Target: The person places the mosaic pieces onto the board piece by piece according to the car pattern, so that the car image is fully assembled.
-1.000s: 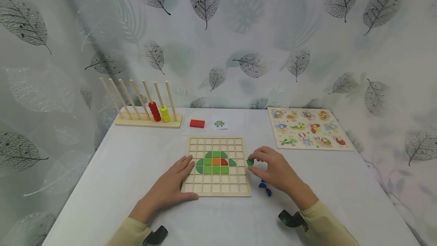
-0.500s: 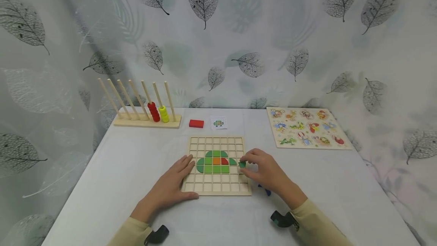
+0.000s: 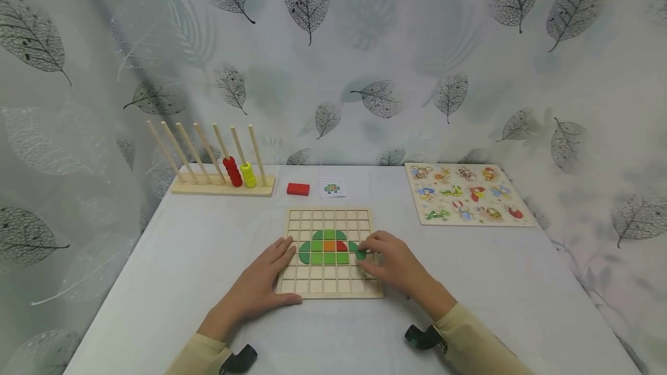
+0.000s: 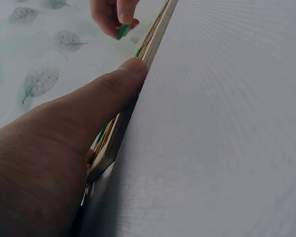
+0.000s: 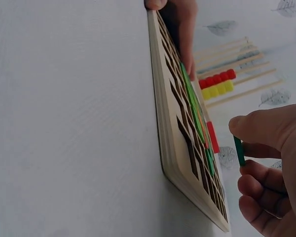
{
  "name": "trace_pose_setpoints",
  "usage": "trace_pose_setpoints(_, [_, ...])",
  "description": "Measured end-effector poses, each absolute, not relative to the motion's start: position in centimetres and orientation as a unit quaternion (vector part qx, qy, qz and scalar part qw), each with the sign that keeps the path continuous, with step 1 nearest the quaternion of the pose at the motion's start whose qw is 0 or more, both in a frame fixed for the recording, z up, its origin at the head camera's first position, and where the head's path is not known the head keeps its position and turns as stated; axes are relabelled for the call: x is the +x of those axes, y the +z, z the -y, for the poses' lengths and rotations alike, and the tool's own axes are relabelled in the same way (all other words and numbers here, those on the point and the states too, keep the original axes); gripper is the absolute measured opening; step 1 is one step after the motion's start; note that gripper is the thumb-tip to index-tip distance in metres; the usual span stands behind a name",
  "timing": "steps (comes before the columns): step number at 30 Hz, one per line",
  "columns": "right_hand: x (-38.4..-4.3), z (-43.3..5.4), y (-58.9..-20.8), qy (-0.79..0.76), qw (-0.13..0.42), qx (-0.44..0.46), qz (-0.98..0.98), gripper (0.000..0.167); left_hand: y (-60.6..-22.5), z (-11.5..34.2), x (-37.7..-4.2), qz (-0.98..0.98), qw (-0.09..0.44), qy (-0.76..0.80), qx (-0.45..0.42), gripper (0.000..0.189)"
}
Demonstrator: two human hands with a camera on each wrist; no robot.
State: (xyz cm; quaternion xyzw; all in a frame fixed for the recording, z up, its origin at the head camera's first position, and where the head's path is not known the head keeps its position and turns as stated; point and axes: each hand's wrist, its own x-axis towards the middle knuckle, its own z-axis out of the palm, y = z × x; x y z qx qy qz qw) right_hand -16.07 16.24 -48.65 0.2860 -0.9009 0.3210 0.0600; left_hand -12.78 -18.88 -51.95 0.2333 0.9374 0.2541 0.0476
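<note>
A wooden grid board [image 3: 329, 296] lies on the white table. Coloured tiles sit in its middle cells: light green squares [image 3: 330, 258], dark green rounded pieces [image 3: 304, 253], an orange square [image 3: 329, 246] and a red rounded piece [image 3: 341, 246]. My left hand [image 3: 260, 279] rests along the board's left side, fingers extended, thumb at the front edge. Thumb and fingertips of my right hand [image 3: 398, 265] pinch a dark green tile [image 5: 239, 150] close over the right-hand cells. In the right wrist view this tile shows edge-on, above the board surface.
Behind the board are a red block [image 3: 298, 189] and a small pattern card [image 3: 332, 187]. A bead abacus [image 3: 224, 190] stands back left, and an insect puzzle board [image 3: 469, 195] lies back right. My right hand mostly hides the blue pieces on the table.
My right hand has moved left from beside the board to over its right-hand cells, carrying the dark green tile. My left hand has stayed in place on the board.
</note>
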Motion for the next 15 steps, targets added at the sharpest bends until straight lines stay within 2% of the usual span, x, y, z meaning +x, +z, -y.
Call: trace_pose_setpoints(15, [-16.1, -14.9, -49.6, 0.271, 0.039, 0.246, 0.93, 0.022, -51.6, 18.8, -12.7, -0.937, 0.048, 0.256, 0.233, 0.117])
